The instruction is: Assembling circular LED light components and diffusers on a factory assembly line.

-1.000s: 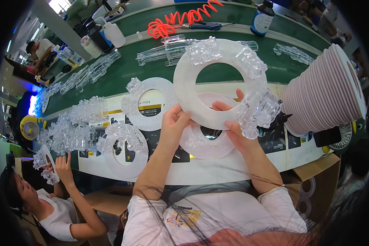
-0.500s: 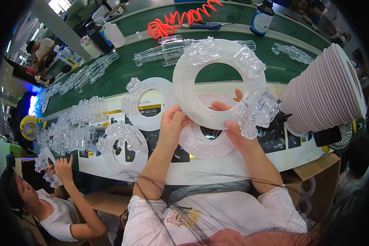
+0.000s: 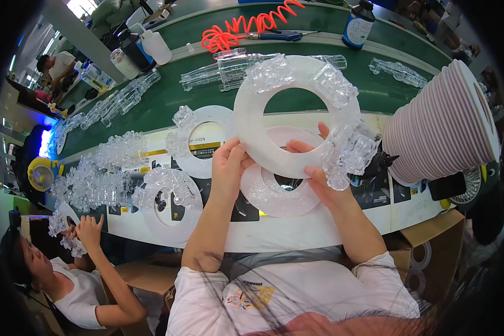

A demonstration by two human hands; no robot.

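Note:
Raised over the table is a white ring [image 3: 256, 147] with clear plastic pieces [image 3: 350, 148] along its top and right side. My right hand [image 3: 330, 190] grips its lower right, the thumb on the near face and fingers reaching behind through the hole. At the ring's lower left edge, the fingers of my left hand [image 3: 228, 165] are closed on it. Beneath it lies a plain pale ring [image 3: 280, 201], partly hidden. Two more rings, one farther [image 3: 207, 159] and one nearer [image 3: 173, 224], rest to the left, each with clear pieces on it.
Clear pieces are heaped [image 3: 98, 173] at left. A large ribbed spool [image 3: 439, 126] stands at right. Along the back are a red coiled hose [image 3: 221, 38], a dark bottle [image 3: 358, 25] and clear plastic parts [image 3: 229, 70]. A co-worker [image 3: 75, 291] sits at lower left, handling clear pieces.
The held ring has shifted slightly left and down. My left hand has moved a little left along with its edge, while my right hand keeps its grip.

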